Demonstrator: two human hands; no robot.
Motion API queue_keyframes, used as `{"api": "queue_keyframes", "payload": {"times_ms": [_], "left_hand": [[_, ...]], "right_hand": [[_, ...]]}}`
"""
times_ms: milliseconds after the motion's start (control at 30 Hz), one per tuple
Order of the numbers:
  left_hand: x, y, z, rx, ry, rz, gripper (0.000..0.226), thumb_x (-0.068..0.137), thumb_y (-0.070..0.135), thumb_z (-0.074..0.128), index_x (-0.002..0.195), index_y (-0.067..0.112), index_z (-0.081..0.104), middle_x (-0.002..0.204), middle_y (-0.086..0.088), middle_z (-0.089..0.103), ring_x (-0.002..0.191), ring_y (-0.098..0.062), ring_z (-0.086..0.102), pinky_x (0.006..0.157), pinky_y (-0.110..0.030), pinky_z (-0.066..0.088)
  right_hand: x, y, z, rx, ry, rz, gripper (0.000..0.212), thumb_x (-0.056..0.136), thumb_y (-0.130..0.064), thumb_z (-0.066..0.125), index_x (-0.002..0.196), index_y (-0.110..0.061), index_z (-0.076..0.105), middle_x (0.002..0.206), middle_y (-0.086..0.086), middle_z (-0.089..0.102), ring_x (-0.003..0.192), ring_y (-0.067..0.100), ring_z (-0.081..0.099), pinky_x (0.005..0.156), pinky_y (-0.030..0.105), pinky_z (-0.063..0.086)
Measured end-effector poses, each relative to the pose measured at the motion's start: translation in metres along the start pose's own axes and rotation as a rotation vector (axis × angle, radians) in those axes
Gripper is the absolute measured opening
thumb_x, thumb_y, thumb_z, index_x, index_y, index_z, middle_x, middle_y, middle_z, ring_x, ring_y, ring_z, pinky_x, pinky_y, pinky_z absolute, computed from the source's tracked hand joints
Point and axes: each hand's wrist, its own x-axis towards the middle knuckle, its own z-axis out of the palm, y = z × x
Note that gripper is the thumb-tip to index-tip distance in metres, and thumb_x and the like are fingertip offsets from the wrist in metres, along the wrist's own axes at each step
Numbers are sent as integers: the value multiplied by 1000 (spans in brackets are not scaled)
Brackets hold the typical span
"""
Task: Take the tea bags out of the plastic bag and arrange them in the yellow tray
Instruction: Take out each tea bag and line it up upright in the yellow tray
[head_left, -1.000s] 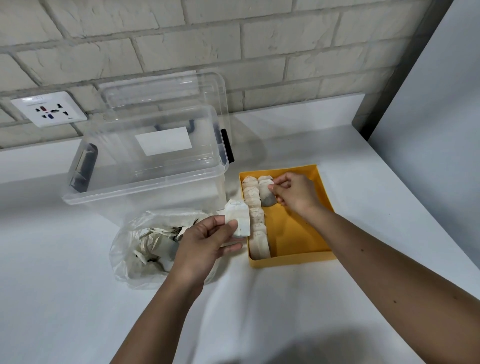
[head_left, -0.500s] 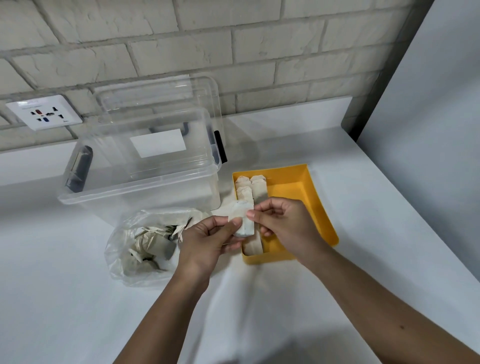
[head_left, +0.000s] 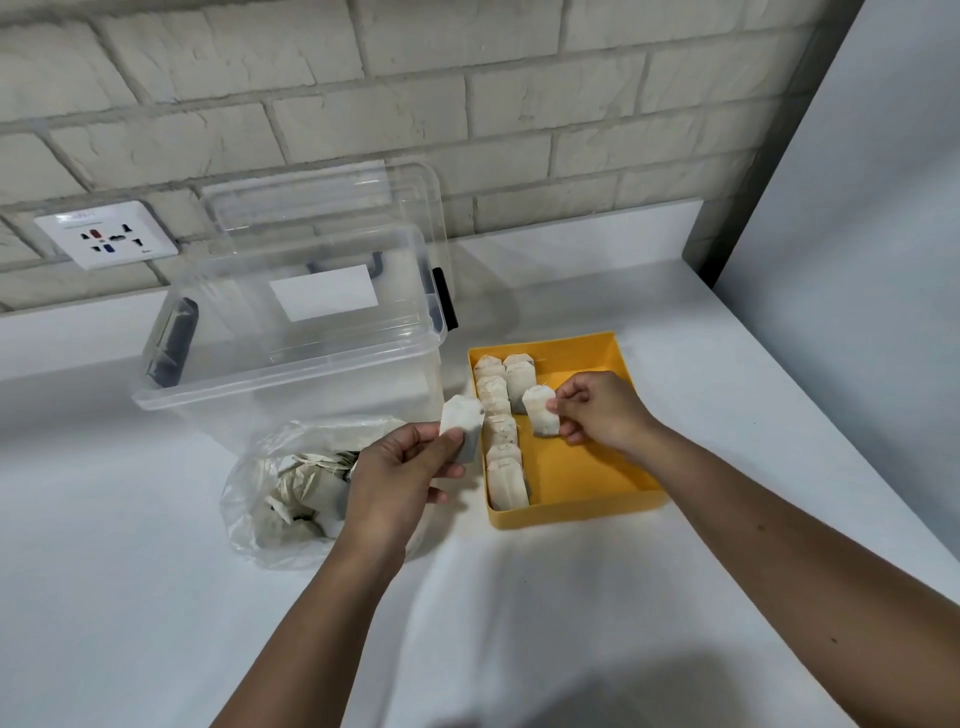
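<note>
A yellow tray (head_left: 597, 496) sits right of centre on the white table. Several tea bags (head_left: 501, 457) lie in a row along its left side, and one more lies at the top of a second row. My right hand (head_left: 597, 410) pinches a tea bag (head_left: 540, 413) above the tray's middle, just below that second row. My left hand (head_left: 400, 467) holds a small stack of tea bags (head_left: 462, 428) between the tray and the clear plastic bag (head_left: 270, 499). The bag lies open on the table with several tea bags inside.
A clear plastic storage box (head_left: 291, 332) with dark latches stands behind the bag, its lid leaning on the brick wall. A wall socket (head_left: 106, 241) is at far left. A grey panel (head_left: 857, 234) borders the table on the right.
My right hand left the tray, came to my left hand, took one tea bag from the stack and carried it back over the tray.
</note>
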Motion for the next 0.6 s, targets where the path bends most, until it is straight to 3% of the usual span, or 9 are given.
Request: {"api": "queue_keyframes", "payload": {"times_ms": [133, 600], "left_hand": [[-1, -2, -1, 5, -10, 6, 13, 91, 13, 69, 100, 4, 72, 84, -6, 74, 64, -7, 67, 50, -18, 50], [1, -7, -5, 9, -25, 0, 17, 89, 14, 71, 102, 4, 72, 87, -6, 72, 71, -10, 65, 54, -19, 50]], "right_hand": [[10, 3, 12, 37, 10, 30, 10, 89, -17, 69, 93, -8, 66, 77, 11, 71, 65, 22, 70, 65, 33, 61], [26, -1, 27, 72, 118, 34, 17, 91, -16, 67, 101, -4, 63, 86, 12, 71, 63, 18, 67, 56, 22, 55]]}}
